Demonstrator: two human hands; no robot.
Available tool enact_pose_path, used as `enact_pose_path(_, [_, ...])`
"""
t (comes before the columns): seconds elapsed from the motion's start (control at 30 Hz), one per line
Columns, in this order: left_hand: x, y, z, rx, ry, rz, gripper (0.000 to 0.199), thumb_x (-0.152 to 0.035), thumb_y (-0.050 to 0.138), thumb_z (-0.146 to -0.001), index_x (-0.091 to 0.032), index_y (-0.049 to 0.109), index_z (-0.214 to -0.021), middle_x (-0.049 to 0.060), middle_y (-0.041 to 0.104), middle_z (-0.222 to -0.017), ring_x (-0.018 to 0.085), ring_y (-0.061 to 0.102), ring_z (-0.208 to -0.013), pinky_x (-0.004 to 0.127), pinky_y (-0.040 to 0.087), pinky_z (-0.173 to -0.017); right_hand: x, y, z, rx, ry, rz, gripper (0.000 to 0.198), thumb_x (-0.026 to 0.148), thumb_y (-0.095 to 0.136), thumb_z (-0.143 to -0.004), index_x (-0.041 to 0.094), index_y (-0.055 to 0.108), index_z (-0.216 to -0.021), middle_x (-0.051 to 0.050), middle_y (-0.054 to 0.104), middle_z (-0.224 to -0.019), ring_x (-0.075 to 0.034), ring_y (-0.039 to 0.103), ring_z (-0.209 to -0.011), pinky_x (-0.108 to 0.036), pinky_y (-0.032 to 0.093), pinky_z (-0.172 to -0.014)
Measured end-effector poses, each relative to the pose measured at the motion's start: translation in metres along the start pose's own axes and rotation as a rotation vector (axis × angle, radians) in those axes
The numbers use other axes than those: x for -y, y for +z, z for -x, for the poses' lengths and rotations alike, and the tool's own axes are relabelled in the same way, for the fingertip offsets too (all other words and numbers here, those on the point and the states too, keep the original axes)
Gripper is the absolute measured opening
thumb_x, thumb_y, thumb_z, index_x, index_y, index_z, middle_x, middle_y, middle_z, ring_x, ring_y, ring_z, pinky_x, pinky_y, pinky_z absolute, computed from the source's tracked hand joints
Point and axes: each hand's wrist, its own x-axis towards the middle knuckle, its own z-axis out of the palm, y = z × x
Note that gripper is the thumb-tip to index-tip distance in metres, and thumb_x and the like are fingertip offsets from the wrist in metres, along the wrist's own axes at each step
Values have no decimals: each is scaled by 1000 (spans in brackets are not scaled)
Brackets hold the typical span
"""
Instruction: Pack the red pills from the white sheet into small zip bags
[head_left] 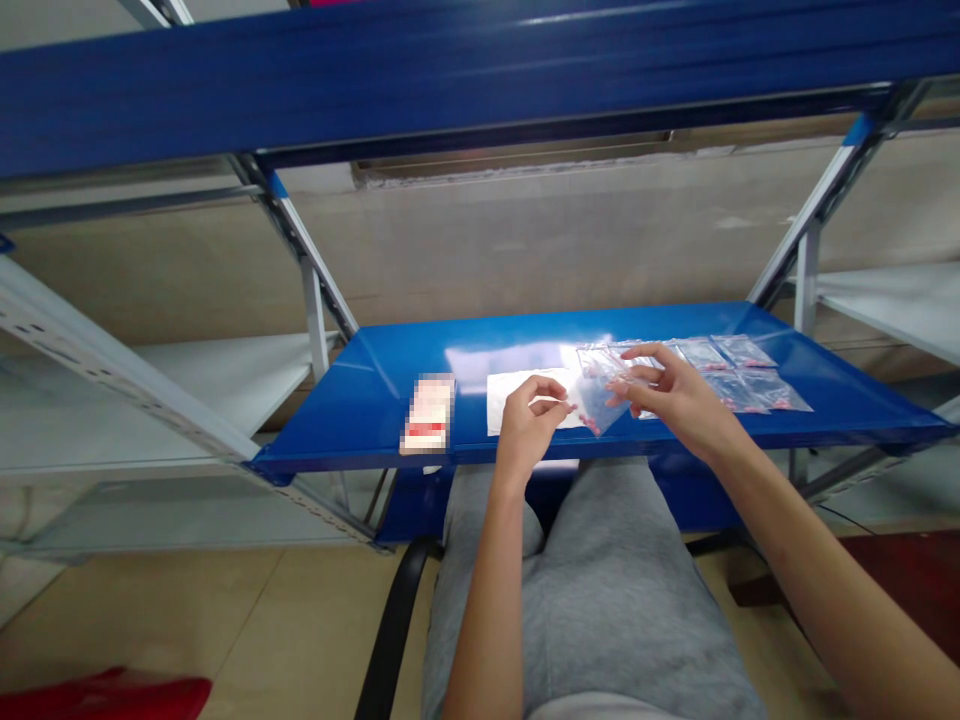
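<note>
My right hand grips a small clear plastic bag between thumb and fingers, tilted above the shelf's front part. Small red pieces show in the bag's lower corner. To the left, my left hand is closed in a pinch, its fingertips close to the bag's left side. Whatever those fingertips hold is too small to make out, though a reddish speck shows there. A white sheet of paper lies beneath and behind my left hand. Several more clear bags with red bits lie in rows on the right, partly behind my right hand.
The blue shelf serves as a worktop, with a blurred-out pale and red object on its left. A blue beam crosses overhead. Metal posts stand at both sides. My legs are under the front edge.
</note>
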Motion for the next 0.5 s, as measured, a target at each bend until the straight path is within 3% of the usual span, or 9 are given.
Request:
enact_pose_path(0.13, [1, -5, -1, 20, 6, -17, 14, -16, 70, -74, -18, 65, -87, 1, 68, -91, 14, 68, -79, 26, 52, -76, -4, 1, -1, 26, 43, -18, 49, 53, 81, -79, 25, 64, -115, -4, 78, -86, -25, 77, -81, -28, 51, -58])
enact_pose_path(0.3, [-2, -10, -1, -15, 33, 22, 18, -13, 70, -69, -18, 65, -85, 2, 69, -87, 15, 66, -84, 26, 51, -80, -2, 1, 3, 70, 66, 37, 37, 56, 77, -82, 23, 69, -96, -8, 80, -87, -28, 78, -90, -30, 55, -63])
enact_pose_path(0.5, [-2, -18, -2, -14, -55, 167, 28, -26, 79, -71, -20, 66, -95, 1, 71, -84, 12, 63, -75, 21, 40, -63, 1, -1, 3, 148, 78, 94, 36, 55, 81, -76, 22, 68, -79, -7, 79, -82, -23, 74, -80, -28, 53, -60])
